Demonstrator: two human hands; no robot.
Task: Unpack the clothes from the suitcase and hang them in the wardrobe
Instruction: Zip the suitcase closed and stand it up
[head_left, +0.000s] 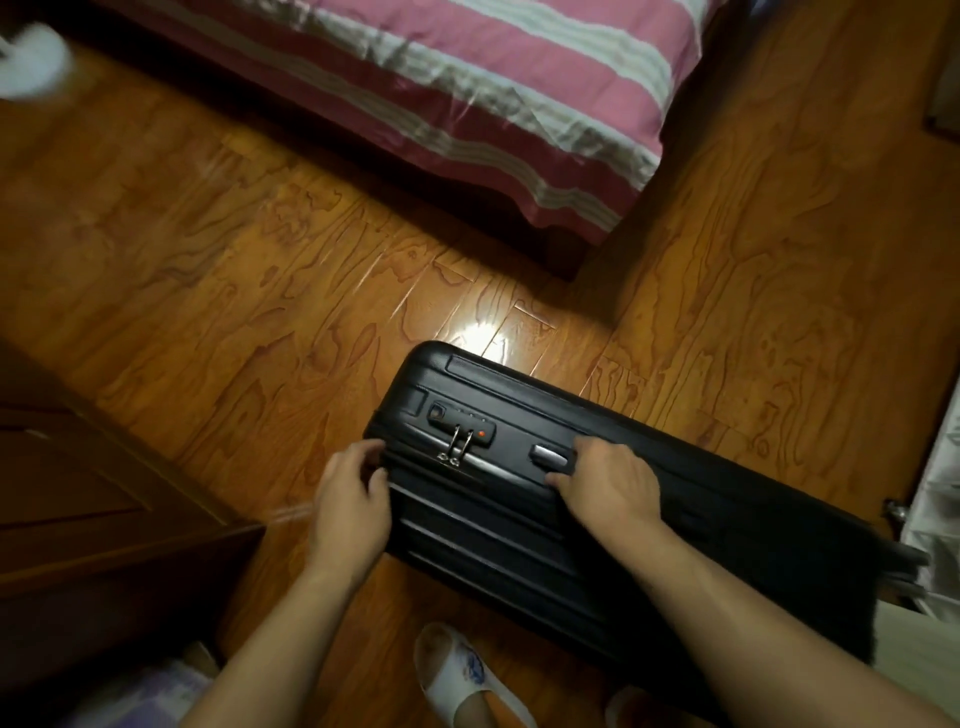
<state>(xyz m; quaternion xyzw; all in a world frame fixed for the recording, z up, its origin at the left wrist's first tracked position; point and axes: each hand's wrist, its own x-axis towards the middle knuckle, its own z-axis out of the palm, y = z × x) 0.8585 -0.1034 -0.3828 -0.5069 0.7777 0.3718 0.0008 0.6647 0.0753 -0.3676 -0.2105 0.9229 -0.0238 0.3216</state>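
Note:
A black hard-shell suitcase (613, 525) stands on its long side on the wooden floor, closed, with its combination lock (460, 418) and two zipper pulls facing up. My left hand (350, 501) grips the suitcase's left end, fingers curled over the edge by the zipper line. My right hand (605, 480) grips the side carry handle (548, 454), fingers wrapped over it. No clothes are visible. The wardrobe is not clearly in view.
A bed with a pink and white striped cover (467, 98) fills the top middle. Dark wooden furniture (88, 525) stands at the left. My slippered foot (462, 675) is below the suitcase. Pale fabric (935, 499) hangs at the right edge.

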